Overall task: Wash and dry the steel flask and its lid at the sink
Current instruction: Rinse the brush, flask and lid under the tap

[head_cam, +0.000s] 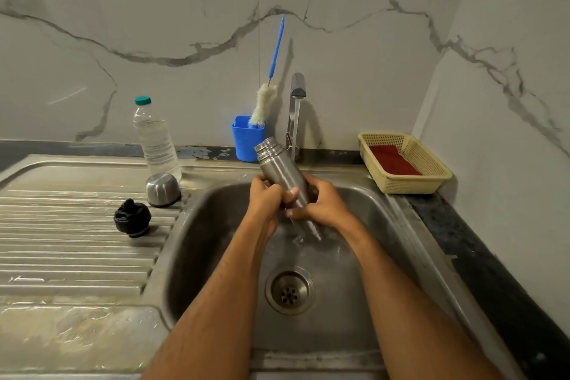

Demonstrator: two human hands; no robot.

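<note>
Flask [279,170] gripped in both hands over the sink [197,225]
Left hand [266,197] and right hand [320,205] wrap its tilted body beside the running tap [297,86]; steel cap [163,190] and black stopper [132,217] rest on the ribbed surface [74,250]

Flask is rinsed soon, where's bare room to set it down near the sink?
The drainboard is bare in front of the black stopper. Its back corner is crowded: steel cap, stopper and plastic bottle. To the right, the basket fills the back counter; only a dark strip stays bare.
</note>
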